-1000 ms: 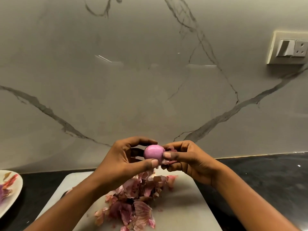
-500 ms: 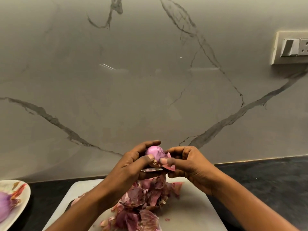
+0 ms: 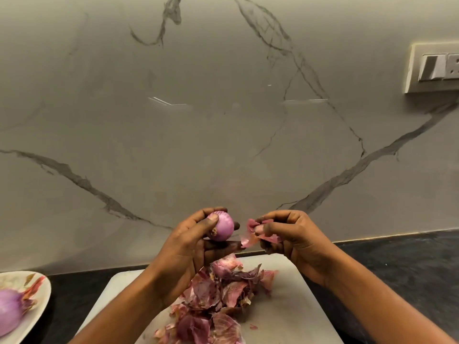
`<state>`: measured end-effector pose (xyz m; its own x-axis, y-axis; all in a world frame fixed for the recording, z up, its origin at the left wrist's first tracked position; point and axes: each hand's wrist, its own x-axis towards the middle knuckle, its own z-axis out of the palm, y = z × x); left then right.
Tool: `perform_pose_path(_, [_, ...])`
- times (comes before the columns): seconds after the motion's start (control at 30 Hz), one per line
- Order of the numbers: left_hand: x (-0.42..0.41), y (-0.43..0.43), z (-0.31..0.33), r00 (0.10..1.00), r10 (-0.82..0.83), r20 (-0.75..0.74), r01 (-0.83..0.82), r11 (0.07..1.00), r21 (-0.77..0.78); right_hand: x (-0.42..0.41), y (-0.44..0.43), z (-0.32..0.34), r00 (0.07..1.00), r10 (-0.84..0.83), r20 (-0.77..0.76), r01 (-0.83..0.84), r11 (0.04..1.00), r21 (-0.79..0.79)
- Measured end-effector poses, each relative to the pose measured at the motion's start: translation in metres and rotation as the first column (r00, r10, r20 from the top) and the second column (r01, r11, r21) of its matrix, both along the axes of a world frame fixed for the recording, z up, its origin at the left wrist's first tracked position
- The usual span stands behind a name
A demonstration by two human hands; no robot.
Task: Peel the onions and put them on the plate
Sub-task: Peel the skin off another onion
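View: head camera, looking forward and down.
Onion in hand (image 3: 221,229): small, round and glossy; pale pink-purple with fine stripes running end to end; brownish root stub on the lower left, next to the thumb; mostly bare of dry skin.
Onion's place: up in the air above the far end of the cutting board (image 3: 293,306), in front of the marble backsplash (image 3: 223,125).
Left hand (image 3: 188,247): curled round the onion, thumb pressed on the near face, fingertips wrapped over the top and far side, lower fingers stretched out beneath.
Right hand (image 3: 296,238): just beside the onion, apart from it; thumb and fingers pinching a torn piece of skin.
Torn skin (image 3: 250,236): pink, thin and crumpled, hanging from the pinch toward the left fingers; impossible to tell whether joined to the onion.
Pile of skins (image 3: 216,304): dry pink, purple and brownish scraps heaped on the middle of the board, below both hands; one rounded pale pink piece at the far top of the heap.
Cutting board: white, rounded corners, lying on the dark countertop (image 3: 409,259).
Plate (image 3: 44,291): white, at the left edge of the frame, partly cut off.
Onion on plate (image 3: 10,312): larger in the picture, pale purple and striped, with reddish shreds at the end facing right.
Switch plate (image 3: 433,68): cream, on the wall at the upper right.
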<state>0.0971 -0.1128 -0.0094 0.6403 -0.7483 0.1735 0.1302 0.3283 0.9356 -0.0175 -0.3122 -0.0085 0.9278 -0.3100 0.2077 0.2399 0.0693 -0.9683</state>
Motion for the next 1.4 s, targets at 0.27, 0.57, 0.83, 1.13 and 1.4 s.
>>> perform_pose_path(0.27, [-0.001,0.000,0.001,0.995,0.095,0.043,-0.097,0.994,0.053,-0.001,-0.002,-0.004,0.956,0.141,-0.256,-0.242,0.872,-0.425])
perform_pose_path(0.57, [-0.001,0.002,-0.005,0.939,0.135,0.317,-0.171,0.981,0.090,-0.002,0.010,-0.001,1.000,-0.030,0.007,0.029,0.898,-0.438])
perform_pose_path(0.83, [-0.008,0.000,-0.010,0.661,0.213,0.720,-0.296,0.955,-0.011,0.000,0.020,-0.008,0.992,0.093,0.085,-0.061,0.942,-0.329])
perform_pose_path(1.13, [-0.006,0.003,-0.003,0.750,0.189,0.634,-0.260,0.965,0.020,0.000,0.013,-0.006,0.982,0.117,0.150,-0.088,0.978,-0.188])
perform_pose_path(1.4, [-0.010,-0.001,-0.009,0.669,0.196,0.717,-0.296,0.955,0.015,-0.002,0.019,-0.005,0.978,0.029,0.209,-0.001,0.991,-0.131])
